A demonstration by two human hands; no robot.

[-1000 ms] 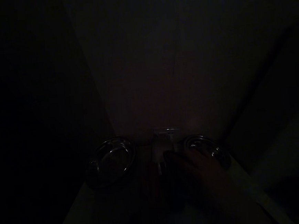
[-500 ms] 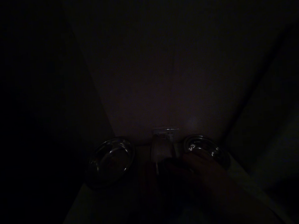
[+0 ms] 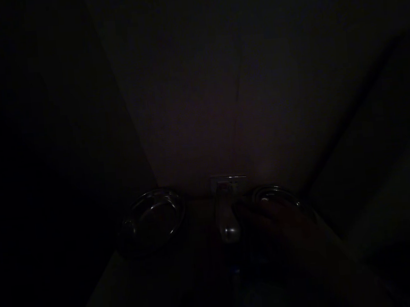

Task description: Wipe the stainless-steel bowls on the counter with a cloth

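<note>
Very dim. Person's right hand [image 3: 274, 216] bare, a soft-edged rounded form; forearm [image 3: 323, 257] a broad blurred shape, merging into shadow. Sleeve and wrist too dark to tell.

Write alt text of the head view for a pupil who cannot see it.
In near darkness, the person's right hand is beside a pale, unclear object. A shiny left dish and right dish flank it, near a wall plate.
</note>
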